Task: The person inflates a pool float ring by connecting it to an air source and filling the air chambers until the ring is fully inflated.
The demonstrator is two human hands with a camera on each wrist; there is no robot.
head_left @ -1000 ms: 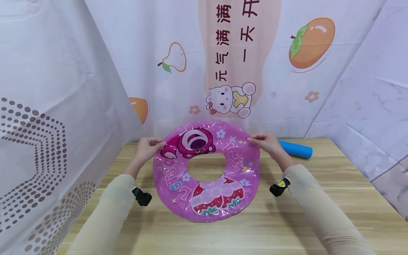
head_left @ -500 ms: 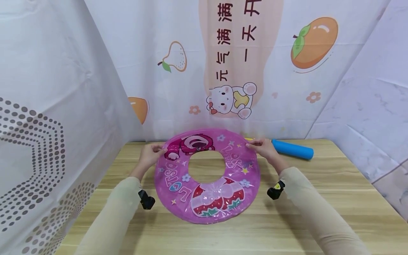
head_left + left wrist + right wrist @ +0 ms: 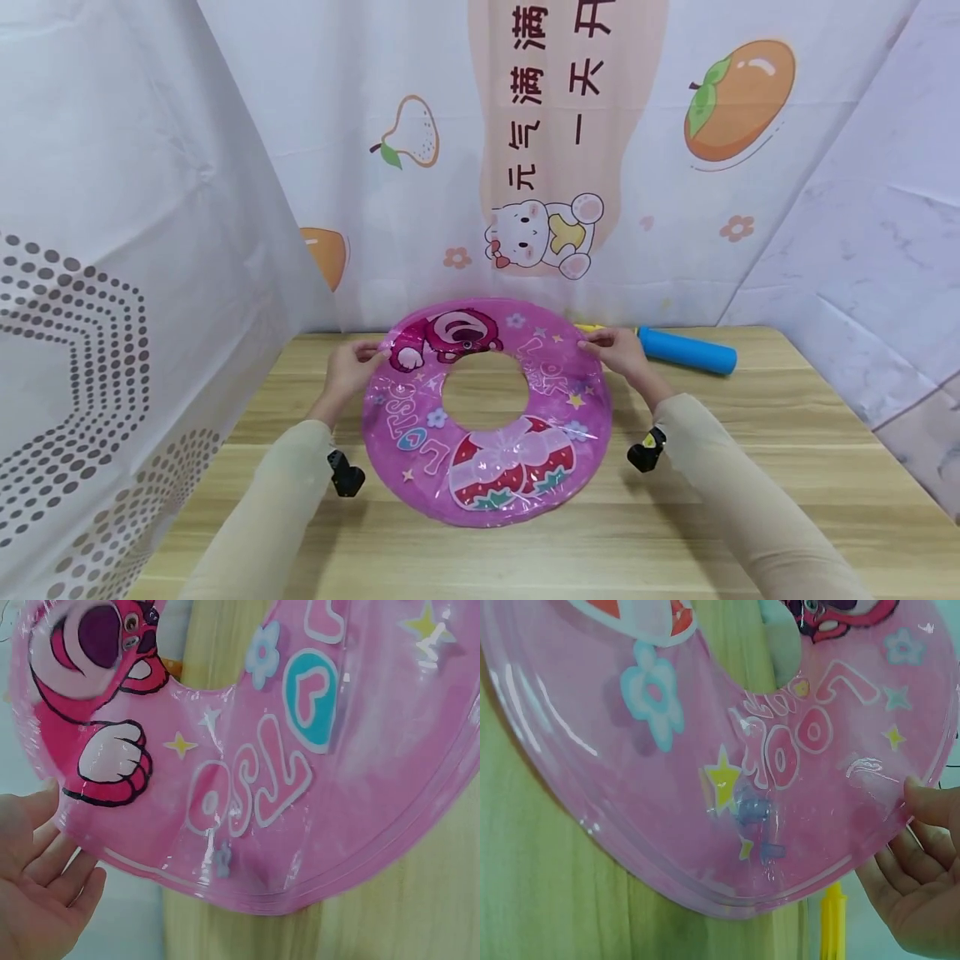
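Note:
A pink inflatable swim ring (image 3: 405,467), printed with a bear, strawberries and flowers, tilts over the wooden table with its far edge raised. At its upper left edge my left hand (image 3: 351,371) pinches the plastic between thumb and fingers. My right hand (image 3: 619,352) pinches the upper right edge the same way. In the left wrist view the thumb of my left hand (image 3: 45,877) lies on the printed face, fingers behind. The right wrist view shows my right hand (image 3: 922,862) gripping the rim, and a bluish air valve (image 3: 756,810) shows through the plastic.
A blue hand pump (image 3: 688,350) with a yellow end lies at the back right of the wooden table (image 3: 787,467), partly behind my right hand. A printed curtain (image 3: 420,225) hangs behind the table, and a white sheet (image 3: 150,167) hangs at the left.
The ring's far edge has dropped lower than a second ago, both hands going down slightly with it. More of the pump, including its yellow end, now shows beside my right hand.

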